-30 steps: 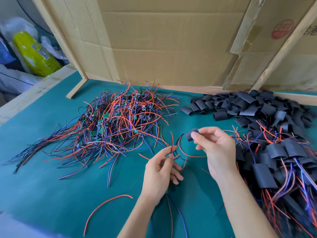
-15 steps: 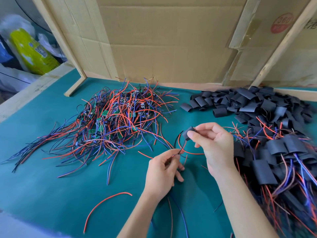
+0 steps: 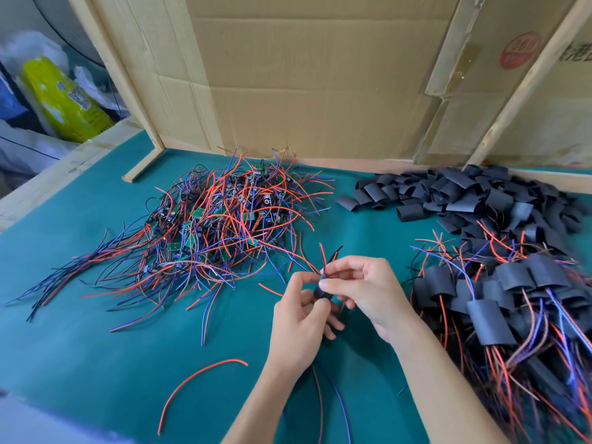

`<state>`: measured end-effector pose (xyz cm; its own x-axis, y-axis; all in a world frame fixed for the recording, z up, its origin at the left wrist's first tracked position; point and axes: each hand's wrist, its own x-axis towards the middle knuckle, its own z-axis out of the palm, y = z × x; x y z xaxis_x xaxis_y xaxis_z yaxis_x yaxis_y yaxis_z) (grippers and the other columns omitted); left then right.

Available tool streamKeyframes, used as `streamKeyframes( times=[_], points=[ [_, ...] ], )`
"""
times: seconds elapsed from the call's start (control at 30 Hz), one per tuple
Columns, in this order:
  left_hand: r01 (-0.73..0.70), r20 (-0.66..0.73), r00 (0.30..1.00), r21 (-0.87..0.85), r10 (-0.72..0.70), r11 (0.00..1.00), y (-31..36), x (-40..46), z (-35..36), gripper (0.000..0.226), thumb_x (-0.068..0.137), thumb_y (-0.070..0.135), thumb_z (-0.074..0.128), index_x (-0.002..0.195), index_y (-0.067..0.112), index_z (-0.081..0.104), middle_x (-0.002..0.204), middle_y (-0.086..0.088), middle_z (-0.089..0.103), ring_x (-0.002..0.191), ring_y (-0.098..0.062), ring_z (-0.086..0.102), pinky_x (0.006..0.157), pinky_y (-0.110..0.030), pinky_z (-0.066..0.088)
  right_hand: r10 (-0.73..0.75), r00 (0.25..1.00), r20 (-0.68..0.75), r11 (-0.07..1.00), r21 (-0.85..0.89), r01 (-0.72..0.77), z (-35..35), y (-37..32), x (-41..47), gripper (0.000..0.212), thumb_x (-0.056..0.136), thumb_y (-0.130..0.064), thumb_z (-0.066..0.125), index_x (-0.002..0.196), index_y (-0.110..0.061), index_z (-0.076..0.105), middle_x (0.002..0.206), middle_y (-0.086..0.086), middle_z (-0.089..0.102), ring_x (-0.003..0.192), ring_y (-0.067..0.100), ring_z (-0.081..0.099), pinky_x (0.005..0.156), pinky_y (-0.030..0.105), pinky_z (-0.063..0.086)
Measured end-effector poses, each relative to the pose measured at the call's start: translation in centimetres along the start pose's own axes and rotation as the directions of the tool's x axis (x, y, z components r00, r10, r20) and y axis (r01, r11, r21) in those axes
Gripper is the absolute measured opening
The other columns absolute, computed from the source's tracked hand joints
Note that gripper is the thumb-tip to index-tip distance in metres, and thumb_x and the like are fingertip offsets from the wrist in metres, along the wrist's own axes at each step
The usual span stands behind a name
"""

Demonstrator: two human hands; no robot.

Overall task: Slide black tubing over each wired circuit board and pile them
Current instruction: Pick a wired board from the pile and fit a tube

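My right hand (image 3: 365,290) pinches a short piece of black tubing (image 3: 321,291) above the green mat. Red and black wire ends (image 3: 324,257) stick up out of the tubing's top. My left hand (image 3: 301,318) holds the wired board from below; the board is hidden by fingers and tubing, and its red and blue wires (image 3: 323,392) trail toward me. A tangled heap of bare wired boards (image 3: 217,225) lies at the left. Loose tubing pieces (image 3: 464,197) are heaped at the back right. Sleeved boards (image 3: 499,302) are piled at the right.
A single red wire (image 3: 198,379) lies on the green mat (image 3: 96,331) near the front left. Cardboard walls (image 3: 304,75) and wooden slats close off the back. Bags and a yellow package (image 3: 64,97) sit beyond the left edge.
My hands have come together. The tubing, held apart in my right hand before, is now over the wires, whose ends poke out of its top.
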<state>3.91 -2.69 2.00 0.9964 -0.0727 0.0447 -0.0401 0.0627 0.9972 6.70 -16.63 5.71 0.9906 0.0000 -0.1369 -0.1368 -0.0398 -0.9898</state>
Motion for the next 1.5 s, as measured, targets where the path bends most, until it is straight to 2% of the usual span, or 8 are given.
streamKeyframes(
  times=[0.33,0.53,0.67,0.9,0.97,1.07,1.37,1.5],
  points=[
    [-0.011,0.069,0.998,0.016,0.01,1.0,0.2,0.0,-0.5,0.027,0.097,0.028,0.051,0.111,0.024,0.074,0.092,-0.004,0.075,0.073,-0.018,0.068,0.07,-0.03,0.056,-0.188,0.981,-0.046,0.975,-0.132,0.181,0.3,0.2,0.2,0.01,0.085,-0.016,0.078,0.076,-0.02,0.078,0.067,0.001,0.072,0.058,0.012,0.061,0.056,0.021,0.048],
    [0.032,0.2,0.98,-0.158,0.0,0.987,1.0,0.1,-1.6,0.034,0.106,0.029,0.043,0.119,0.016,0.072,0.102,-0.003,0.072,0.096,-0.014,0.064,0.088,-0.031,0.053,-0.128,0.988,0.085,0.992,0.025,0.127,0.9,0.3,0.1,0.012,0.078,-0.03,0.079,0.082,-0.018,0.078,0.069,0.004,0.063,0.062,0.02,0.053,0.055,0.021,0.044],
    [0.043,0.229,0.973,-0.176,-0.002,0.983,1.2,0.3,-1.9,0.037,0.106,0.035,0.045,0.13,0.016,0.066,0.105,-0.009,0.068,0.097,-0.018,0.063,0.087,-0.028,0.051,-0.132,0.988,0.082,0.988,0.086,0.124,1.0,0.3,0.1,0.012,0.079,-0.026,0.08,0.084,-0.015,0.08,0.068,0.002,0.06,0.057,0.019,0.051,0.051,0.024,0.046],
    [0.079,0.201,0.979,-0.163,-0.045,0.983,0.9,0.4,-2.2,0.047,0.102,0.044,0.046,0.083,0.009,0.071,0.087,-0.008,0.068,0.081,-0.018,0.057,0.076,-0.027,0.044,-0.167,0.983,0.079,0.982,0.1,0.159,1.2,-0.2,-0.3,0.008,0.082,-0.024,0.08,0.081,-0.016,0.079,0.063,-0.002,0.061,0.046,0.006,0.046,0.046,0.015,0.035],
    [0.09,0.198,0.978,-0.155,-0.059,0.984,0.6,0.4,-2.2,0.043,0.1,0.044,0.05,0.091,0.01,0.075,0.085,-0.014,0.065,0.074,-0.024,0.05,0.073,-0.034,0.039,-0.157,0.987,0.033,0.977,0.148,0.151,1.2,-0.3,-0.2,0.005,0.084,-0.02,0.083,0.082,-0.016,0.079,0.064,-0.004,0.062,0.046,0.008,0.043,0.046,0.019,0.034],
    [0.106,0.22,0.974,-0.197,-0.062,0.975,0.7,0.4,-2.0,0.035,0.101,0.035,0.053,0.123,0.018,0.074,0.087,-0.01,0.068,0.079,-0.02,0.055,0.077,-0.026,0.048,-0.127,0.992,-0.022,0.942,0.31,0.128,0.9,-0.6,-0.1,0.015,0.079,-0.025,0.08,0.086,-0.013,0.076,0.067,0.003,0.059,0.047,0.017,0.041,0.048,0.023,0.039],
    [0.232,0.187,0.968,-0.404,-0.168,0.885,1.0,0.2,-1.8,0.035,0.094,0.025,0.053,0.113,0.002,0.07,0.096,-0.015,0.069,0.078,-0.024,0.071,0.07,-0.026,0.058,-0.097,0.99,-0.099,0.911,0.393,0.128,1.0,-0.7,0.1,0.006,0.1,-0.009,0.065,0.094,-0.011,0.065,0.079,0.01,0.064,0.057,0.02,0.064,0.053,0.024,0.054],
    [0.186,0.13,0.981,-0.402,-0.145,0.896,0.8,0.0,-1.5,0.03,0.094,0.017,0.058,0.116,0.0,0.068,0.1,-0.015,0.067,0.076,-0.024,0.07,0.068,-0.025,0.055,-0.051,0.981,-0.188,0.866,0.481,0.138,0.7,-0.6,0.3,0.01,0.101,-0.008,0.063,0.092,-0.011,0.064,0.076,0.01,0.067,0.061,0.016,0.068,0.059,0.023,0.057]
  ],
)
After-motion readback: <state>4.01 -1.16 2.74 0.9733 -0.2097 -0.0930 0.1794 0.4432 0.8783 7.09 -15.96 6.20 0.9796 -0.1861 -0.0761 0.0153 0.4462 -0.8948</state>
